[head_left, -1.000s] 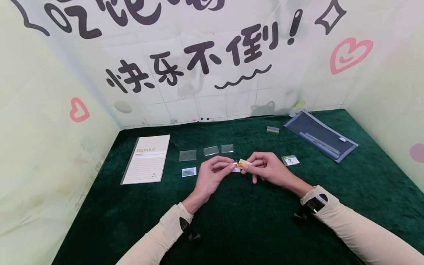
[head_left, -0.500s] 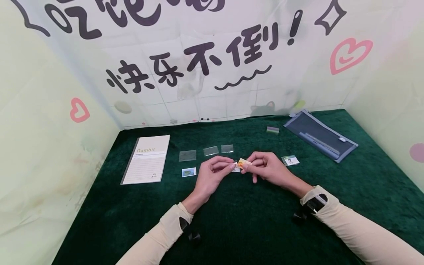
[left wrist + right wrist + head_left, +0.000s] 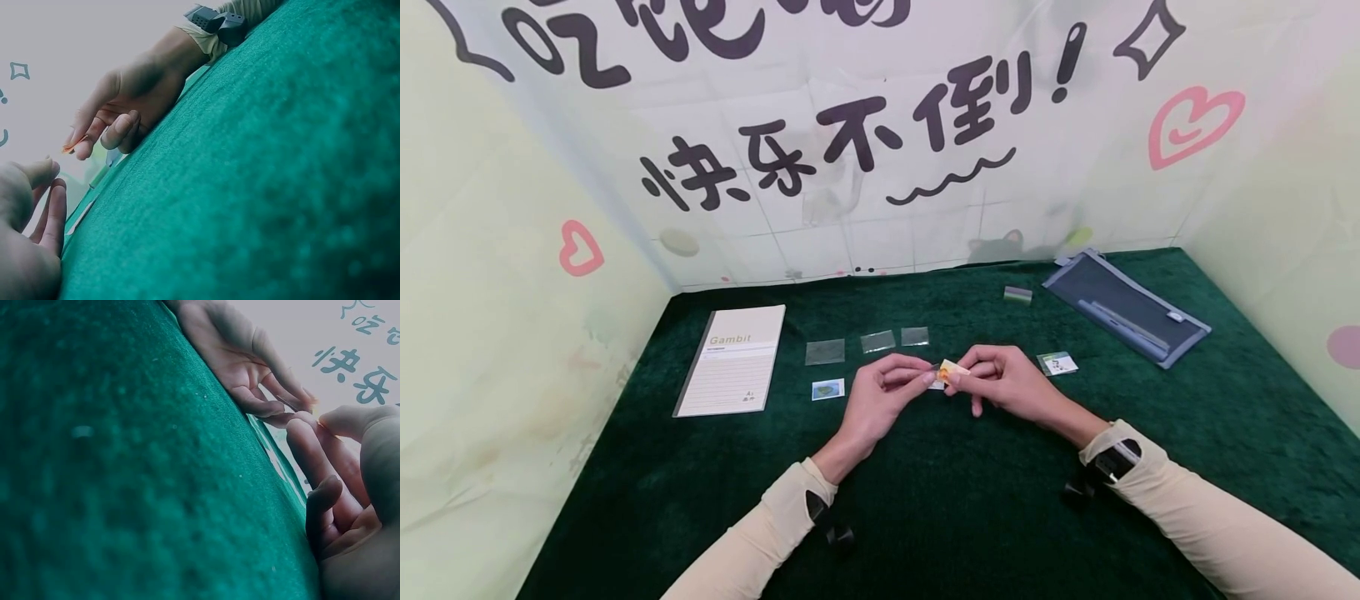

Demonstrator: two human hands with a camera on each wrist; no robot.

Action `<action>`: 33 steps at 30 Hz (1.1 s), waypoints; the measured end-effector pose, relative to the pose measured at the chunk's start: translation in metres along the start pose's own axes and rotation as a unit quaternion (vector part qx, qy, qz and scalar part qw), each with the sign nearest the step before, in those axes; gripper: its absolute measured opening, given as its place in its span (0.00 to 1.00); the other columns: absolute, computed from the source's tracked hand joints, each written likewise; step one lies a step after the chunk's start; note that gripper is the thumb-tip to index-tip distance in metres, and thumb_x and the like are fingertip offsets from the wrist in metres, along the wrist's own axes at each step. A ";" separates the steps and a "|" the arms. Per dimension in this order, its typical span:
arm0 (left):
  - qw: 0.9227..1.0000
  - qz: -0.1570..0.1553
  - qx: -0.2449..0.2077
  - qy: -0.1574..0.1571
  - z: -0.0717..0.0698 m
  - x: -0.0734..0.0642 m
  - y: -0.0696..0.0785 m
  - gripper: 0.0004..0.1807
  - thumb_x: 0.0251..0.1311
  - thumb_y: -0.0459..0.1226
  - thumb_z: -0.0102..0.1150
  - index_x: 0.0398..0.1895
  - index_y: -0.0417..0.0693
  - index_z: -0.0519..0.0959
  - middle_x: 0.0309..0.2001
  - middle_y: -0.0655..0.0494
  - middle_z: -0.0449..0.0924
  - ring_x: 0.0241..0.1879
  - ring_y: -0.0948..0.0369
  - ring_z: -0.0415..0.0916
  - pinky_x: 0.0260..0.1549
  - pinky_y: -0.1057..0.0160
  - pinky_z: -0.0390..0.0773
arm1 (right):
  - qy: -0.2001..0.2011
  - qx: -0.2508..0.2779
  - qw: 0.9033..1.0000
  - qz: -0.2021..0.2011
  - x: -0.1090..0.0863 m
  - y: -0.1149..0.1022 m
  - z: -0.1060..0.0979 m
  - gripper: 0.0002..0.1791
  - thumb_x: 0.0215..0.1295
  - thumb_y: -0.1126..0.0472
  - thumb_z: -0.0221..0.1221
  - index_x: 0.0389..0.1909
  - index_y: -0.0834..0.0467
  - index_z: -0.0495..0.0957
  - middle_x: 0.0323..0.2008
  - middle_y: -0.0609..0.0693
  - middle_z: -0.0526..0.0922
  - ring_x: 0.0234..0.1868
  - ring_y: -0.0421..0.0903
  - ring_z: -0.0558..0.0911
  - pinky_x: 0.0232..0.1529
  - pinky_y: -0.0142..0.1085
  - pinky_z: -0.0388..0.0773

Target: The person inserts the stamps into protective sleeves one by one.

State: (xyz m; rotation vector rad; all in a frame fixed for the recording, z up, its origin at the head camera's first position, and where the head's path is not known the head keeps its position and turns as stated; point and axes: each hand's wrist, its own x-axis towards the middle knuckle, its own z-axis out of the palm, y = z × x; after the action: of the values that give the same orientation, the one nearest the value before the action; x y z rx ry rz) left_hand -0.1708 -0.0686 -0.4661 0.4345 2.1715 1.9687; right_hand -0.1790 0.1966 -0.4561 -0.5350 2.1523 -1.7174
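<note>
In the head view, my right hand (image 3: 1011,383) pinches a small cream-and-orange stamp (image 3: 952,371) between thumb and fingertips. My left hand (image 3: 883,392) meets it from the left, thumb and fingers pinching a small clear plastic sleeve (image 3: 935,367), mostly hidden by the fingertips. Stamp and sleeve edge overlap in this view. Behind and below them shows part of a white paper piece (image 3: 937,385). From the left wrist, the stamp's orange edge (image 3: 70,149) sticks out of the right fingertips. Left of my left hand lies a blue-and-green picture stamp (image 3: 828,390).
Clear sleeves (image 3: 825,352) lie in a row behind my left hand. A notebook (image 3: 732,361) is at the left. To the right are a sleeved stamp (image 3: 1058,363), a small striped piece (image 3: 1018,294) and a blue mesh zip pouch (image 3: 1127,308), all on green cloth (image 3: 970,500).
Both hands hold almost the same place. The stamp has shifted very slightly at the fingertips, and less white shows beside the left fingertips.
</note>
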 end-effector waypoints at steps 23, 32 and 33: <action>1.000 -0.007 0.004 -0.027 0.000 -0.001 0.001 0.14 0.71 0.48 0.71 0.55 0.56 0.87 0.49 0.56 0.94 0.49 0.55 0.92 0.50 0.57 0.90 | -0.026 -0.026 0.999 -0.018 0.001 0.001 0.002 0.10 0.78 0.52 0.65 0.51 0.53 0.85 0.42 0.52 0.94 0.24 0.52 0.84 0.29 0.38 0.83; 1.000 -0.012 -0.023 -0.002 0.001 0.000 0.001 0.16 0.71 0.47 0.71 0.55 0.51 0.87 0.49 0.53 0.93 0.47 0.52 0.92 0.49 0.58 0.91 | 0.004 -0.030 0.999 -0.035 -0.001 0.000 0.001 0.13 0.82 0.52 0.60 0.57 0.55 0.82 0.39 0.57 0.91 0.25 0.53 0.83 0.30 0.39 0.80; 1.000 -0.014 -0.025 -0.003 0.001 0.000 0.001 0.16 0.71 0.47 0.71 0.55 0.51 0.86 0.49 0.53 0.93 0.46 0.53 0.92 0.49 0.58 0.91 | 0.006 -0.029 0.999 -0.035 -0.001 0.000 0.001 0.13 0.82 0.52 0.61 0.56 0.56 0.82 0.39 0.57 0.91 0.25 0.52 0.83 0.29 0.39 0.81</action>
State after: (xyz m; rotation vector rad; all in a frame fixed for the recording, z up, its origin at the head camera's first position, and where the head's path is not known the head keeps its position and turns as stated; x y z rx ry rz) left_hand -0.1705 -0.0673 -0.4654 0.3996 2.1085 1.9990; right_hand -0.1776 0.1964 -0.4561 -0.6244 2.2214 -1.7035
